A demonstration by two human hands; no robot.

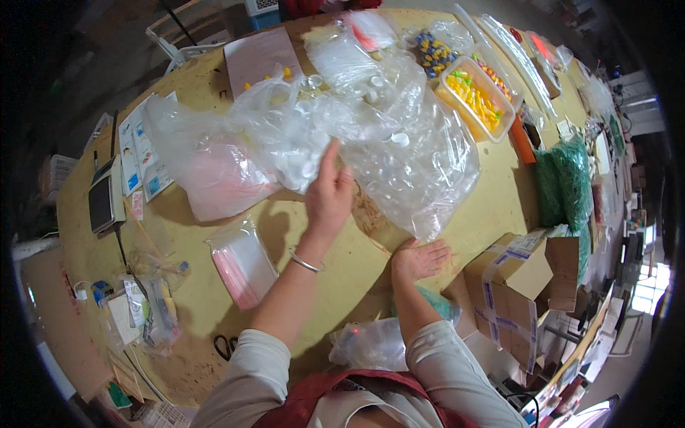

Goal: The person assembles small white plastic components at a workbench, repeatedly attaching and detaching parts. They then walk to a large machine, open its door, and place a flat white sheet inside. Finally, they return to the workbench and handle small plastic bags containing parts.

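My left hand [330, 194] is at the near edge of a clear plastic bag of white round caps [296, 160], seen edge-on with fingers stretched toward it. Nothing shows in its grasp. Flat on the table, my right hand [422, 260] has its fingers extended, just below the tip of a large clear plastic bag [414, 182]. That bag is crumpled, with a few white caps in or under it. Left of the caps lies a bag with pinkish contents [227, 178]. A pack of clear pink-edged bags [241, 265] rests left of my left forearm.
An open cardboard box [510, 292] stands at right. Beyond it are green bags [567, 182] and a tub of yellow pieces [474, 100]. A scale [107, 196] sits at far left, black-handled scissors [225, 347] near the front. Another clear bag [371, 344] lies close to my body.
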